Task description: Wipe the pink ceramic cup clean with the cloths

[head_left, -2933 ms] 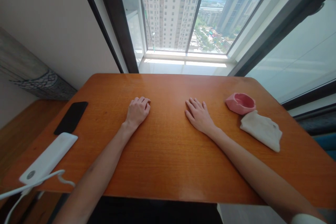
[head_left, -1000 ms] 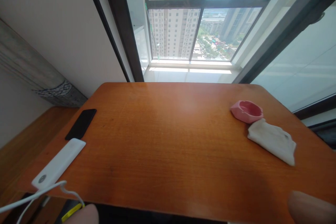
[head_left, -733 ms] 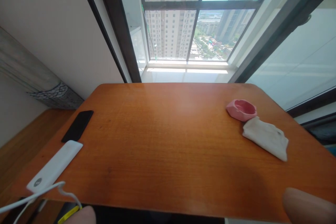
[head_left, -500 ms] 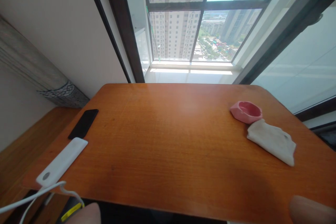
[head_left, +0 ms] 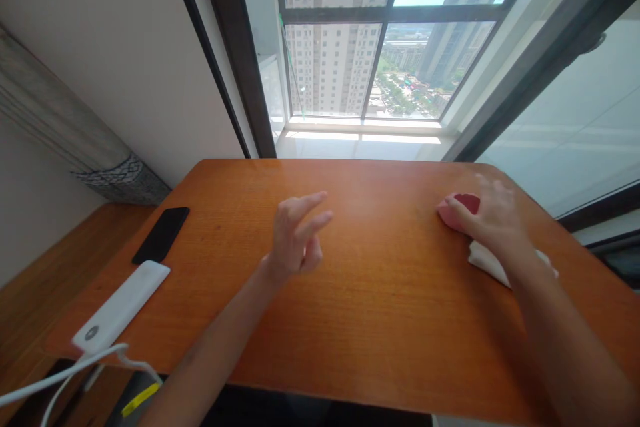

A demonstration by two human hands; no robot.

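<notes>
My left hand hovers over the middle of the table, its index and middle fingers stretched out and apart, holding nothing. At the right, my right hand reaches over a small pink faceted bowl. Its thumb lies across the bowl's near side, while the other fingers are spread beyond it and a little blurred. Whether the hand touches the bowl I cannot tell. A folded white cloth lies under my right wrist, partly covered by the forearm.
On the left of the wooden table lie a black phone and a white power strip with a white cable. A yellow tag shows below the front edge. A window stands behind the table.
Both hands have come forward from the bottom edge of the view: the left to above mid-table, the right to the pink bowl. The bowl and cloth are now partly covered.
</notes>
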